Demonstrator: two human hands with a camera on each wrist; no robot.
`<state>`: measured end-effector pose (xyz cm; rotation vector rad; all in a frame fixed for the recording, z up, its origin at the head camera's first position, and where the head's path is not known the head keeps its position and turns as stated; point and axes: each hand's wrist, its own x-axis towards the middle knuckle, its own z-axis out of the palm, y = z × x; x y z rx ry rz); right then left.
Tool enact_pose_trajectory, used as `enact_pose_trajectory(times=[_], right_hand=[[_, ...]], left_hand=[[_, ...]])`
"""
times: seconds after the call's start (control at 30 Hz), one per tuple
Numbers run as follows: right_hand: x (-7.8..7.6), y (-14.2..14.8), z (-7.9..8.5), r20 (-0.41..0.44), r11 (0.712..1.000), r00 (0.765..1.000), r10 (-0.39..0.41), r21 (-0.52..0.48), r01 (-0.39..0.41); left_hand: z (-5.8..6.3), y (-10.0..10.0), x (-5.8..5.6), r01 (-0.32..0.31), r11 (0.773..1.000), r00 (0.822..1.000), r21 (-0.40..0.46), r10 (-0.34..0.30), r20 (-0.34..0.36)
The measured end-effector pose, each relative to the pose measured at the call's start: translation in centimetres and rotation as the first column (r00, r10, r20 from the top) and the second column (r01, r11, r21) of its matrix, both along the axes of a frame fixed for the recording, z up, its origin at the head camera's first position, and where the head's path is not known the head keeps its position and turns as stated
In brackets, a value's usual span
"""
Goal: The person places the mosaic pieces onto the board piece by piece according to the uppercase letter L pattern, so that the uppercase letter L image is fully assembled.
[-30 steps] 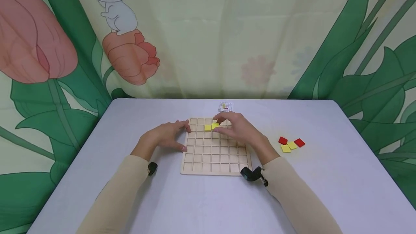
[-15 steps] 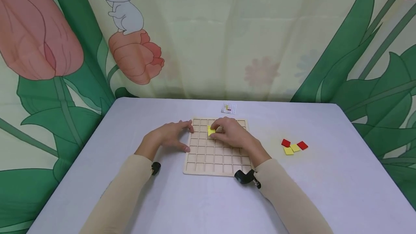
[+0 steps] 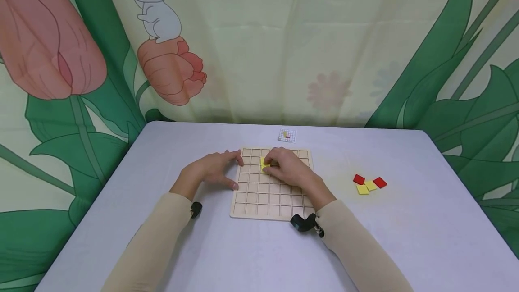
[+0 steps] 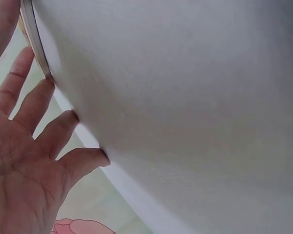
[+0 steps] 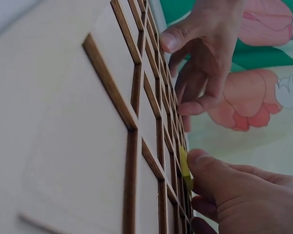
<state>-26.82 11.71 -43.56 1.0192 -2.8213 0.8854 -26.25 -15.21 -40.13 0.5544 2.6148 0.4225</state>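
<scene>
A wooden grid board (image 3: 257, 198) lies on the table. My right hand (image 3: 289, 168) reaches over its upper middle, thumb and fingers pinching a yellow square tile (image 5: 185, 168) right at the grid ridges. In the head view a yellow patch (image 3: 263, 161) shows just left of those fingertips, partly hidden by them. At the board's left side rests my left hand (image 3: 215, 168), its fingers spread, with thumb and forefinger touching the edge. The left wrist view shows the same left hand (image 4: 27, 146) with its palm in sight and the board's edge near its fingertips.
Right of the board lie two red tiles (image 3: 380, 182) and two yellow tiles (image 3: 362, 189) in a loose cluster. A small card (image 3: 287, 135) with a printed grid lies beyond the board. A patterned curtain (image 3: 251, 48) hangs behind the white table (image 3: 405, 238).
My right hand has moved slightly toward me with the yellow tile, which now sits low over the grid. The left hand stays on the board's edge. The head view has shifted a little.
</scene>
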Motion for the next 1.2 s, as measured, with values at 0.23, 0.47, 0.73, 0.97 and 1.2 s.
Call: enact_pose_trajectory(times=[0.23, 0.47, 0.73, 0.97, 1.2], right_hand=[[0.1, -0.1, 0.2, 0.019, 1.000, 1.000, 0.013, 0.018, -0.013], [0.3, 0.6, 1.1, 0.125, 1.000, 0.992, 0.016, 0.016, -0.019], [0.6, 1.3, 1.4, 0.131, 0.999, 0.991, 0.024, 0.025, -0.027], [1.0, 2.4, 2.6, 0.112, 0.999, 0.993, 0.029, 0.013, -0.031], [2.2, 4.7, 3.8, 0.086, 0.999, 0.996, 0.003, 0.041, -0.007]], left_hand=[[-0.1, 0.0, 0.1, -0.013, 1.000, 1.000, 0.002, 0.013, 0.002], [-0.3, 0.1, 0.2, -0.031, 1.000, 0.999, 0.001, 0.031, 0.004], [-0.1, 0.0, 0.1, -0.032, 0.999, 0.999, 0.003, 0.032, 0.016], [0.4, -0.4, -0.1, 0.000, 1.000, 0.999, -0.011, 0.000, -0.036], [0.0, -0.2, -0.2, 0.004, 1.000, 1.000, 0.002, -0.004, -0.030]])
